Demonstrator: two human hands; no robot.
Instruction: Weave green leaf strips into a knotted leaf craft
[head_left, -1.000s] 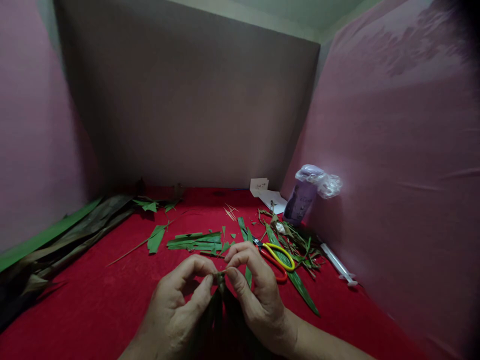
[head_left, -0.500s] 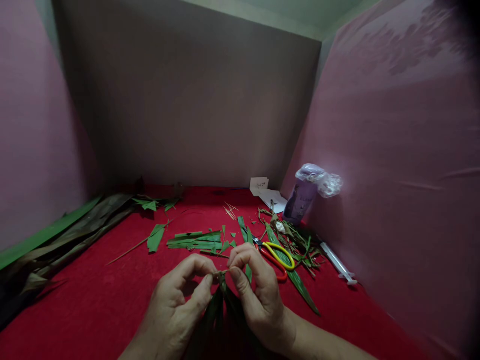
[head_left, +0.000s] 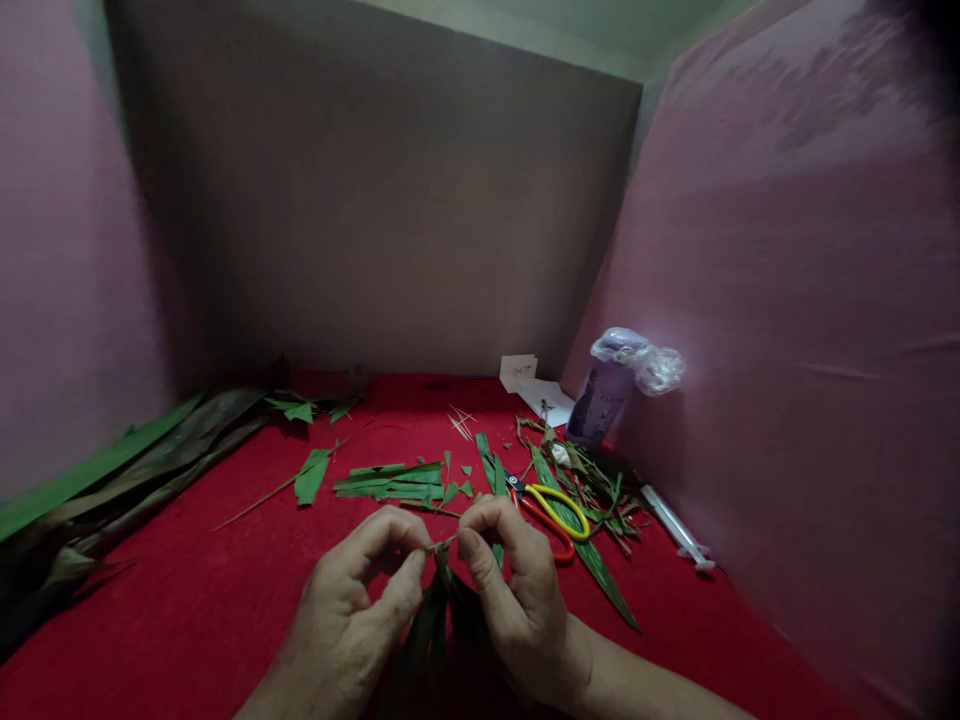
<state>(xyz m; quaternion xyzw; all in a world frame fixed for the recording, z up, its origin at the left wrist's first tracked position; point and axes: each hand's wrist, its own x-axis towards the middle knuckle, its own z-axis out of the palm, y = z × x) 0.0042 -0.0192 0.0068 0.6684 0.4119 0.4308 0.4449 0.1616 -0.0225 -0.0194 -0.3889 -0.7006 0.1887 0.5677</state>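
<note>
Between my two hands hangs a bundle of dark green leaf strips [head_left: 433, 618], gathered at the top by a thin brown strand [head_left: 444, 545]. My left hand [head_left: 360, 590] pinches the strand's left end between thumb and forefinger. On the other side my right hand [head_left: 517, 590] is closed in a pinch on the right end. The strand looks stretched across the bundle's neck; whether it is knotted cannot be made out. The lower part of the bundle is in shadow. Just beyond my right hand lie scissors [head_left: 555, 510] with one yellow and one red handle.
Cut green leaf pieces [head_left: 390, 481] lie ahead on the red cloth [head_left: 225, 600]. Long leaves [head_left: 150, 450] line the left side. Toothpicks [head_left: 460, 422], a pile of dry stems [head_left: 600, 490], a syringe [head_left: 677, 527], white cards [head_left: 546, 398] and a purple bottle [head_left: 598, 400] stand or lie beyond.
My right hand has shifted very slightly, and the leaf bundle has swung a little beneath the strand. Both hands keep their pinch; the rest stays the same.
</note>
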